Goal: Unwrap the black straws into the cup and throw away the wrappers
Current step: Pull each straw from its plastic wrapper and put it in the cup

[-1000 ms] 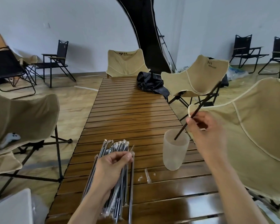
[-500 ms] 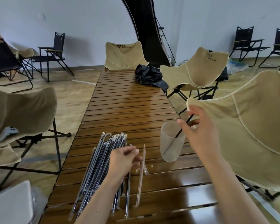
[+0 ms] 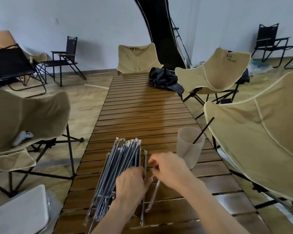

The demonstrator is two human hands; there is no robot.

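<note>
A slatted wooden worktop [image 3: 142,112] runs away from the viewer, with a frosted cup [image 3: 189,146] at its near right edge holding one black straw [image 3: 203,130] that leans to the right. The bundle of wrapped straws [image 3: 120,166] lies near left. Over it the left hand [image 3: 132,184] curls, its grip on a wrapped straw [image 3: 145,159]; the right hand [image 3: 167,168] is just right, fingers bent, whether they hold anything I cannot tell, and an empty wrapper [image 3: 153,195] lies below.

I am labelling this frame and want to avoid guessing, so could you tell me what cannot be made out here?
- Head view: the left hand covers part of the wrapped straws, so no count is possible.
- The right hand is blurred, so what its fingers pinch is unclear.
- The straw in the cup shows only faintly through the frosted wall.
- The near table edge is cut off.
</note>
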